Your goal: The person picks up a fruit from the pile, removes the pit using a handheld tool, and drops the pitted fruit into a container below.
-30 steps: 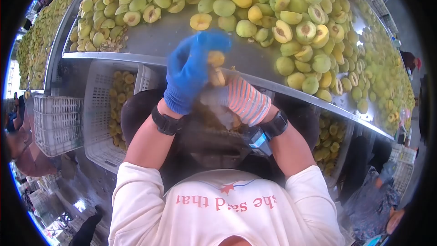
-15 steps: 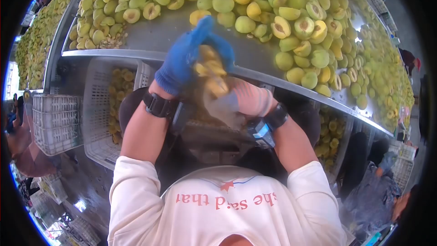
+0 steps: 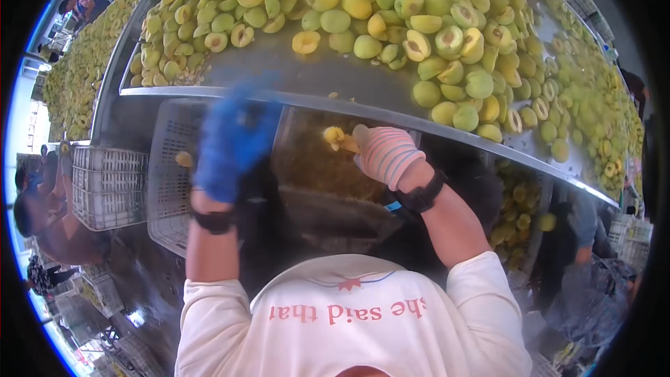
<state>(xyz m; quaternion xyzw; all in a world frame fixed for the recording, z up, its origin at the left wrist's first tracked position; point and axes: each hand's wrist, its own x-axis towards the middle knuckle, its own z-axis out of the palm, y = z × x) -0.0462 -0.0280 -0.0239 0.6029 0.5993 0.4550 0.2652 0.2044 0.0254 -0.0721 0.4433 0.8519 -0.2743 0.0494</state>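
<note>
My left hand [image 3: 234, 141], in a blue glove, is blurred by motion over the white crate [image 3: 167, 188] at my left. A small yellow fruit piece [image 3: 183, 159] is just left of it, apart from the glove. Whether the fingers hold anything is lost in the blur. My right hand [image 3: 386, 155], in a striped orange and white glove, grips a yellow fruit piece [image 3: 335, 137] below the table edge, above a dark bin of scraps [image 3: 314, 167].
A steel table [image 3: 279, 70] ahead carries several halved and whole yellow-green fruits [image 3: 419, 35]. Crates with fruit stand under it at the right [image 3: 513, 209]. White crates [image 3: 108, 185] and other people are at the left, and another person at the right.
My hands were together on one fruit at the table edge. The left hand has swung left and down over the white crate; the right hand stays put with a piece.
</note>
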